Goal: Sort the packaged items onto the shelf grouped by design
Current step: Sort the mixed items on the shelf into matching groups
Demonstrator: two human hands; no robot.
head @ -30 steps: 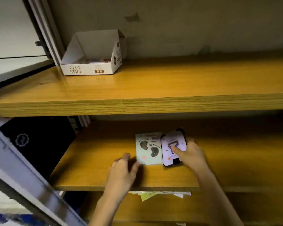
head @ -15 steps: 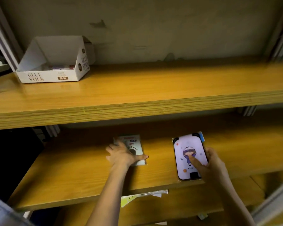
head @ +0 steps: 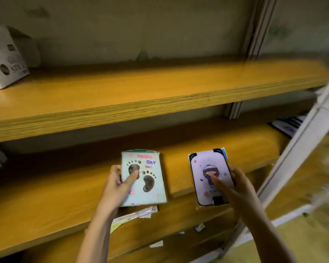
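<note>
With my left hand (head: pixel 115 186) clamped on the footprint pack (head: pixel 143 178) at lower centre and my right hand (head: pixel 235 184) pinching the cartoon-figure pack (head: pixel 210 176) just right of it, I should lay each flat on the middle shelf (head: pixel 46 188), well apart, in separate piles.

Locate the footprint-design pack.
Centre of the head view, the footprint-design pack is in the left hand, left of the cartoon-figure pack.
</note>
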